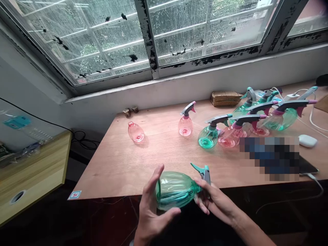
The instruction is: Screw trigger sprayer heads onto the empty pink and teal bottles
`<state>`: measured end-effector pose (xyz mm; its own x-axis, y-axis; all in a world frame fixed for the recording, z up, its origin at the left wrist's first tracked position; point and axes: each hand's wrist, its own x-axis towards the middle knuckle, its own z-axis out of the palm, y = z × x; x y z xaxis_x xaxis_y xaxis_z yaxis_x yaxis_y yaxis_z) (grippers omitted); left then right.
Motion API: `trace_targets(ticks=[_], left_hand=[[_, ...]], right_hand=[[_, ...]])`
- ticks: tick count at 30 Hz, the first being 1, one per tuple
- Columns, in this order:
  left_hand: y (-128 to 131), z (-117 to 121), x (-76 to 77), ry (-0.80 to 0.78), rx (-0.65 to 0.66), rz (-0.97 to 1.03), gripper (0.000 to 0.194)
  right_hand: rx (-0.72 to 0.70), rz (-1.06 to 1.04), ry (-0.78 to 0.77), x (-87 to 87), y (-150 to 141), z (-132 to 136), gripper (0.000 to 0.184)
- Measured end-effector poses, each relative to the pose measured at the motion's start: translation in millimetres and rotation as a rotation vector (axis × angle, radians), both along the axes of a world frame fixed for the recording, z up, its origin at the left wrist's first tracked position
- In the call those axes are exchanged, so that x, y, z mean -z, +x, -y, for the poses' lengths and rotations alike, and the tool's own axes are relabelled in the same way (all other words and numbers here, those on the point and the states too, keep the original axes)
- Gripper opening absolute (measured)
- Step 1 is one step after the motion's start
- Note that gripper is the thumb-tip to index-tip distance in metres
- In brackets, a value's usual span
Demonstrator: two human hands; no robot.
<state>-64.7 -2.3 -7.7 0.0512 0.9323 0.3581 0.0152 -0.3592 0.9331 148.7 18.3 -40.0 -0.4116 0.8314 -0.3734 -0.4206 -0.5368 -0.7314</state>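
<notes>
A clear green spray bottle (174,189) lies on its side in my two hands, just off the front edge of the wooden table (159,153). My left hand (151,208) cups the bottle's base, fingers curled round it. My right hand (211,200) grips its neck at the grey and green trigger head (203,171). On the table stand a pink bottle body without a head (136,132) and a pink spray bottle (186,123) with its head on.
Several green and pink spray bottles (256,119) crowd the table's right side. A brown packet (225,98) lies by the wall, a white mouse (307,140) and cables at far right. A yellow wooden cabinet (30,177) stands left. A window runs above.
</notes>
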Motion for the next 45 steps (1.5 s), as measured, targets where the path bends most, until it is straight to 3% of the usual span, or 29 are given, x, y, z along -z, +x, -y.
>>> trace_targets(ticks=[3,7,9,10,13,15,16,17,19,21,23,24,26,30,35,38,42,44,45], left_hand=[[1.1,-4.8,-1.7,-0.032,-0.079,0.122,0.095],[4.1,-16.7,-3.6,-0.353,-0.144,0.166,0.082],[5.0,-18.5,-2.9,-0.387,-0.166,0.108,0.071],[5.2,-17.9,-2.2,-0.34,-0.198,0.067,0.063],[5.0,-13.7,0.2,-0.08,-0.237,-0.047,0.05],[5.0,-12.5,0.2,0.067,-0.174,-0.08,0.05],[5.5,-13.1,-0.8,0.102,-0.133,-0.081,0.051],[6.6,-14.5,-2.4,0.099,-0.1,-0.063,0.052],[10.5,-18.6,-6.4,-0.02,-0.045,0.034,0.061],[15.9,-22.9,-9.0,-0.237,0.021,0.16,0.072],[21.8,-25.9,-8.3,-0.451,0.051,0.221,0.068],[24.6,-26.9,-6.7,-0.506,0.038,0.221,0.063],[29.8,-28.4,-2.3,-0.487,-0.032,0.164,0.049],[37.8,-31.2,2.9,-0.148,-0.15,-0.042,0.033],[46.1,-36.6,7.1,0.208,-0.215,-0.147,0.025],[49.7,-47.7,12.0,0.295,-0.155,-0.168,0.03],[42.4,-68.9,11.5,0.173,0.2,-0.457,0.037],[27.9,-79.2,7.7,0.102,0.351,-0.643,0.036],[16.8,-84.9,5.4,0.084,0.368,-0.716,0.036]], right_hand=[[-0.015,0.054,0.104,-6.8,6.2,1.0,0.037],[0.051,0.39,0.612,-10.6,14.8,4.1,0.034],[0.064,0.455,0.71,-7.1,12.2,5.1,0.035],[0.078,0.43,0.651,-4.7,8.9,5.3,0.035],[0.118,0.228,0.264,0.8,-3.6,4.3,0.042],[0.161,0.131,0.095,1.2,-7.7,3.0,0.042],[0.203,0.127,0.085,0.7,-7.1,2.6,0.042],[0.252,0.154,0.127,-0.1,-4.6,2.4,0.041],[0.289,0.263,0.371,-1.7,4.5,3.3,0.035],[0.224,0.385,0.716,-3.2,15.7,5.2,0.022],[0.183,0.471,0.932,-3.8,24.0,7.2,0.017],[0.205,0.498,0.939,-3.5,25.9,7.9,0.015],[0.273,0.484,0.794,-1.1,24.9,8.3,0.018],[0.396,0.228,0.396,10.0,11.7,6.1,0.036],[0.454,0.113,0.172,10.8,9.2,0.1,0.039],[0.483,0.154,0.22,-0.2,24.2,-4.9,0.04],[0.499,0.308,0.421,-20.9,57.0,-10.1,0.035],[0.508,0.515,0.516,-31.4,75.6,-12.4,0.032],[0.535,0.631,0.554,-35.5,84.9,-14.0,0.032]])
